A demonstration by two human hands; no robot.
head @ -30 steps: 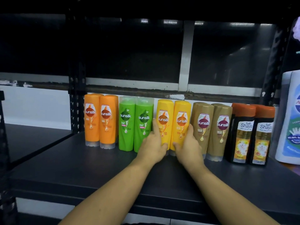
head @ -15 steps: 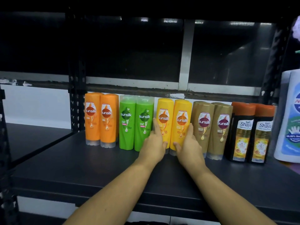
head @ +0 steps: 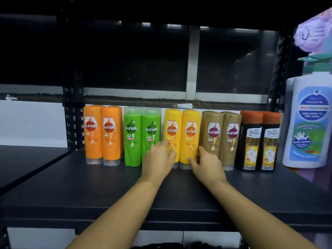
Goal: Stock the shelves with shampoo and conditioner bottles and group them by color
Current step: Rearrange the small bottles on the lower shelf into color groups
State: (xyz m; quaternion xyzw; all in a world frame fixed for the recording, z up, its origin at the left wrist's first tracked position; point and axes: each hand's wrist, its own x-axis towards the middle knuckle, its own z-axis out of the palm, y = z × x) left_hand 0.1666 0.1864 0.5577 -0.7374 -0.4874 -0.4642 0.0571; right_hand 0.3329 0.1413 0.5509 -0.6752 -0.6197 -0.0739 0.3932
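On the dark shelf point(head: 107, 186) a row of bottles stands in colour pairs: orange bottles point(head: 93, 133), green bottles point(head: 132, 137), yellow bottles point(head: 191, 130), brown bottles point(head: 231, 133) and black bottles with orange caps point(head: 251, 141). My left hand point(head: 159, 159) touches the left side of the left yellow bottle point(head: 172, 126) with fairly straight fingers and partly covers a green bottle. My right hand point(head: 206, 162) lies against the right side of the right yellow bottle, its thumb on the bottle's lower front and its fingers between yellow and brown.
A large white pump bottle point(head: 309, 123) with a blue label stands at the shelf's right end. A perforated black upright point(head: 73, 123) rises left of the orange bottles. Another dark shelf point(head: 27, 162) lies lower left. Bare shelf surface stretches in front of the row.
Both hands have slid lower down the yellow pair, towards the bottles' bases. The bottles stand where they were.
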